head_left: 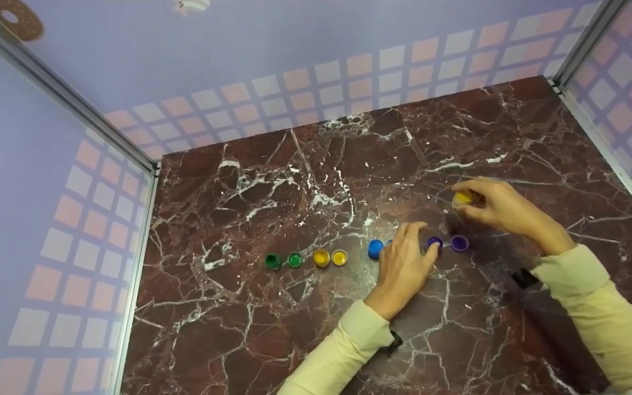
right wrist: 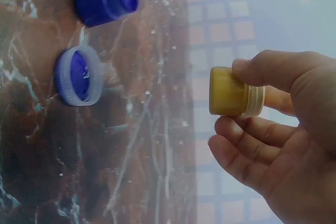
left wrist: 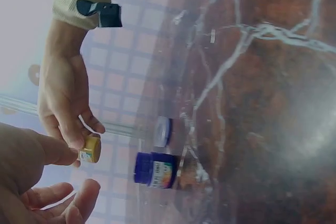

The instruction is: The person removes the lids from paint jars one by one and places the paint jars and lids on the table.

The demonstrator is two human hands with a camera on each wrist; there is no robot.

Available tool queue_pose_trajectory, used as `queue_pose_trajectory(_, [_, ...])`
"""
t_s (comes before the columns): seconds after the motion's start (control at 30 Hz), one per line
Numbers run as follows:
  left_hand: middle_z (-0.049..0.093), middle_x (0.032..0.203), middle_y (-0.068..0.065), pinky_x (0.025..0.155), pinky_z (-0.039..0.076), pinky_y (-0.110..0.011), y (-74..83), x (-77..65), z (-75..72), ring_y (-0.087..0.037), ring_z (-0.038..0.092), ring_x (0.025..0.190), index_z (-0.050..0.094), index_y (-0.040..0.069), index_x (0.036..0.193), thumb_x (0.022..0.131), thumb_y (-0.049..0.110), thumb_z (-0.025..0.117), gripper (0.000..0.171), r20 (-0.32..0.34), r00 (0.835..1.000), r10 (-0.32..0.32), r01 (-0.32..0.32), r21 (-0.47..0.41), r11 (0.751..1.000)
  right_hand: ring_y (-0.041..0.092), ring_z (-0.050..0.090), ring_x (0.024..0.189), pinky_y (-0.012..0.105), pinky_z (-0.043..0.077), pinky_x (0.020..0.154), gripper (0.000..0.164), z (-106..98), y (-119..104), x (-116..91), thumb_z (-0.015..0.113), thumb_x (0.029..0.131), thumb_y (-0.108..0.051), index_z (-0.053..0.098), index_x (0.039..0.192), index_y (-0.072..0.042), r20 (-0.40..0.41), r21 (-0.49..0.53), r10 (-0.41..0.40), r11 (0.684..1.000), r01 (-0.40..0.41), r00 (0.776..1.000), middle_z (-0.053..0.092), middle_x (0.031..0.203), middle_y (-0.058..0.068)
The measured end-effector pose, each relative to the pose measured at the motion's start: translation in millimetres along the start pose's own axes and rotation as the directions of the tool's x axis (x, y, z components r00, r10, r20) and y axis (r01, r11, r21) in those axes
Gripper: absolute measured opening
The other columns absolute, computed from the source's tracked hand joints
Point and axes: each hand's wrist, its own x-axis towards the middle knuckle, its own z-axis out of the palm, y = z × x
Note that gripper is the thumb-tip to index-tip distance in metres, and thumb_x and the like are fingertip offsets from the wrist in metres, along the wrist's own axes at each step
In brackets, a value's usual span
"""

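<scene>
My right hand (head_left: 505, 208) pinches a small yellow paint jar (right wrist: 228, 92) between thumb and fingers, held above the table; its clear-rimmed lid (right wrist: 255, 100) faces the palm. My left hand (head_left: 405, 263) hovers with fingers loosely spread and nothing between them. In the head view it partly hides the things beside a blue paint jar (head_left: 376, 249). Just right of its thumb stands an uncapped purple paint jar (left wrist: 155, 170). That jar's lid (right wrist: 80, 75) lies beside it with its inside up.
To the left, a green jar (head_left: 272, 261) and green lid (head_left: 295, 259) sit beside another yellow jar (head_left: 321, 258) and yellow lid (head_left: 339, 257). The marbled table (head_left: 212, 329) is bounded by tile-patterned walls (head_left: 349, 77) at back and sides.
</scene>
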Motion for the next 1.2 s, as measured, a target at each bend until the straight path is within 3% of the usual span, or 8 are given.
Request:
queue_pose_trajectory(0.4, [0.066, 0.108, 0.005, 0.057, 0.041, -0.011, 19.1, 0.2, -16.0, 0.005, 0.055, 0.070, 0.068, 0.014, 0.124, 0.092, 0.033, 0.080, 0.039, -0.068, 0.991, 0.117, -0.125, -0.136, 0.983, 0.014, 0.059, 0.080, 0.024, 0.050, 0.068, 0.039, -24.9, -29.4, -23.9, 0.083, 0.087, -0.004, 0.071, 0.124, -0.004, -0.064, -0.020, -0.072, 0.997, 0.071, 0.995, 0.064, 0.097, 0.002])
queue_pose_trajectory(0.7, [0.066, 0.115, 0.000, 0.066, 0.042, -0.005, 30.2, -0.6, -18.7, -0.002, 0.064, 0.085, 0.064, 0.009, 0.127, 0.091, 0.025, 0.082, 0.043, -0.089, 0.977, 0.196, -0.213, -0.277, 0.937, 0.008, 0.058, 0.080, 0.013, 0.047, 0.070, 0.040, -33.8, -54.1, -33.5, 0.086, 0.082, -0.003, 0.072, 0.120, -0.005, -0.086, -0.017, -0.147, 0.989, 0.146, 0.985, 0.067, 0.098, 0.000])
queue_pose_trajectory(0.87, [0.065, 0.119, -0.002, 0.076, 0.046, -0.005, 34.7, -2.1, -16.9, -0.003, 0.064, 0.094, 0.062, 0.007, 0.127, 0.088, 0.021, 0.084, 0.047, -0.090, 0.975, 0.203, -0.222, -0.374, 0.901, 0.009, 0.060, 0.081, 0.011, 0.049, 0.074, 0.039, -35.3, -66.6, -37.0, 0.086, 0.082, -0.002, 0.071, 0.118, -0.004, -0.075, 0.014, -0.162, 0.986, 0.163, 0.984, 0.067, 0.099, -0.002])
queue_pose_trajectory(1.0, [0.064, 0.119, -0.004, 0.084, 0.048, -0.008, 35.9, -3.7, -14.8, -0.005, 0.064, 0.098, 0.061, 0.004, 0.125, 0.086, 0.016, 0.085, 0.048, -0.128, 0.971, 0.202, -0.238, -0.436, 0.868, 0.010, 0.061, 0.081, 0.014, 0.052, 0.073, 0.039, -35.7, -77.4, -39.1, 0.086, 0.083, -0.003, 0.071, 0.118, -0.004, -0.057, 0.033, -0.169, 0.985, 0.171, 0.984, 0.066, 0.099, -0.004])
queue_pose_trajectory(1.2, [0.062, 0.116, -0.005, 0.083, 0.051, -0.010, 35.1, -8.5, -13.7, -0.004, 0.061, 0.097, 0.060, 0.003, 0.122, 0.084, 0.013, 0.086, 0.048, -0.170, 0.968, 0.185, -0.244, -0.469, 0.849, 0.006, 0.059, 0.081, 0.018, 0.053, 0.070, 0.038, -34.9, -90.3, -40.2, 0.086, 0.083, -0.006, 0.071, 0.117, -0.004, -0.036, 0.035, -0.186, 0.982, 0.187, 0.982, 0.065, 0.100, -0.005])
